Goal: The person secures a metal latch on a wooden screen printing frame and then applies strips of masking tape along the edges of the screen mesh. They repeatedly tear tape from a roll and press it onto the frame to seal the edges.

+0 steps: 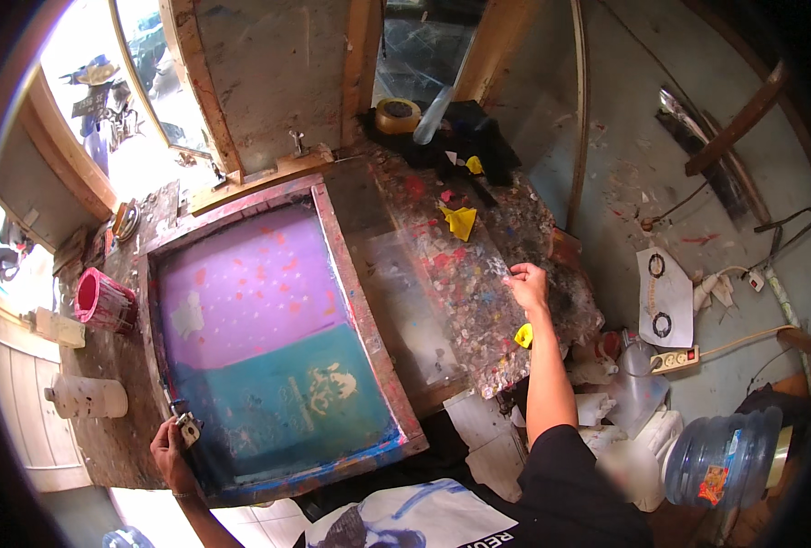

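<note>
A wooden screen-printing frame (355,283) lies on the worktable, its mesh purple in the far part and teal in the near part, with pale and orange patches. At its near left corner my left hand (173,454) is closed round a small stained whitish wad (189,429). My right hand (527,287) reaches over the paint-crusted right side of the table, thumb and fingertips pinched together. Whatever they hold, if anything, is too small to name. Beyond this hand lies a yellow scrap (459,222); another yellow scrap (524,335) sits by my right wrist.
Left of the frame stand a red paint-smeared pot (104,301) and a white plastic bottle (88,397). Dark cloth and a roll of tape (397,116) lie at the back. A large blue water bottle (723,457) and a power strip (675,360) are to the right.
</note>
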Tool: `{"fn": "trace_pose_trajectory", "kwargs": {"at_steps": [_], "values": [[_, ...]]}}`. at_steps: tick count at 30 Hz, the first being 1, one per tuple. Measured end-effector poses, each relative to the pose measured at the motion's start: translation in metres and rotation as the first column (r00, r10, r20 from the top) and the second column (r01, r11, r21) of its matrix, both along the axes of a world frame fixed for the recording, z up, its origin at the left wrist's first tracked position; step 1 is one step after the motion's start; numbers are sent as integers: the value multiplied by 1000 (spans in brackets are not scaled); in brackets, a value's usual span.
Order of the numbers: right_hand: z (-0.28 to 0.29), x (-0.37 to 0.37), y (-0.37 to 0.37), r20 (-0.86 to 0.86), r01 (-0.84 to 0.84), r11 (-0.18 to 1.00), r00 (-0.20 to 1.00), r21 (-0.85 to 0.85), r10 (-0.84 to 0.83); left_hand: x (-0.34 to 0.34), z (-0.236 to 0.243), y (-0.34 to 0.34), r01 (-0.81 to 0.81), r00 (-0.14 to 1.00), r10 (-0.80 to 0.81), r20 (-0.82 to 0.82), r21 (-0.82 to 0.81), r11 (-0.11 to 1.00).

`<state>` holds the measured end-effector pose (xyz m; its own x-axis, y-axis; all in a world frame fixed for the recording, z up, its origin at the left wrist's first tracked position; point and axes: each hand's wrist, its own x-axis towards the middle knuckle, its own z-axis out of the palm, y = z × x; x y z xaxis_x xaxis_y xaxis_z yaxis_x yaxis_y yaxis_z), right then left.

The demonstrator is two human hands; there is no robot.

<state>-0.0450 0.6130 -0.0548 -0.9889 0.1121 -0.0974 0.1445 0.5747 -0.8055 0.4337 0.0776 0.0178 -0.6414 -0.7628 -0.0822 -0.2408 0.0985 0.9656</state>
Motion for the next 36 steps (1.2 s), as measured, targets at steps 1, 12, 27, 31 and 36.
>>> {"fn": "trace_pose_trajectory", "kwargs": {"at_steps": [1,12,27,31,36], "values": [[-2,-1,2,-34,5,1000,999,-8,-5,0,1,0,2,1000,-2,0,29,1000],[45,61,-59,-389,-89,921,888,379,246,-2,-2,-3,-64,998,63,14,88,994],[29,172,-219,-170,-586,799,781,133,601,6,-8,-18,0,997,-3,80,46,999],[21,174,-227,-248,-500,860,824,108,510,1,-7,-17,-67,996,63,65,66,996],[16,165,-228,-282,-511,857,815,59,506,-9,-3,-15,-32,999,35,-40,81,996]]}}
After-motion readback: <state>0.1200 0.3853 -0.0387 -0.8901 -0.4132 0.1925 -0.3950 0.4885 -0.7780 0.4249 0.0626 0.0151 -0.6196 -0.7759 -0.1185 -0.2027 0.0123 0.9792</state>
